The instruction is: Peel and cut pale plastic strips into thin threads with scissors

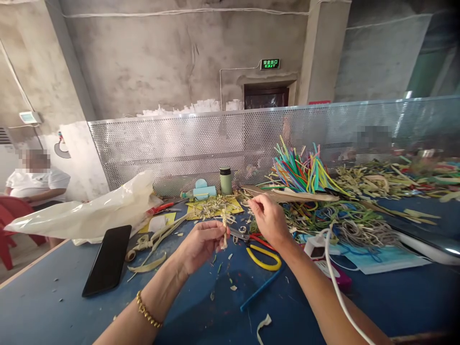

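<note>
My left hand [201,243], with a gold bead bracelet [143,309] on its wrist, pinches a small pale piece of plaited dry husk [224,219] upright between thumb and fingertips. To its right and slightly higher, my right hand [270,221] is closed in a pinch. A thin line shows near those fingertips, but what they hold is too fine to name. Below and between the hands lies a pair of scissors [264,262] with one yellow and one red handle, partly hidden by my right hand. A blue stem [260,291] lies nearby.
Husk scraps lie on yellow paper [235,207] ahead. A black phone [108,261] and plastic bag [89,211] are left. Coloured pipe cleaners [302,167], cord bundles [362,232], a mask [388,258] and white cable [336,282] are right. A perforated metal screen [179,148] stands behind; a person [38,182] sits left.
</note>
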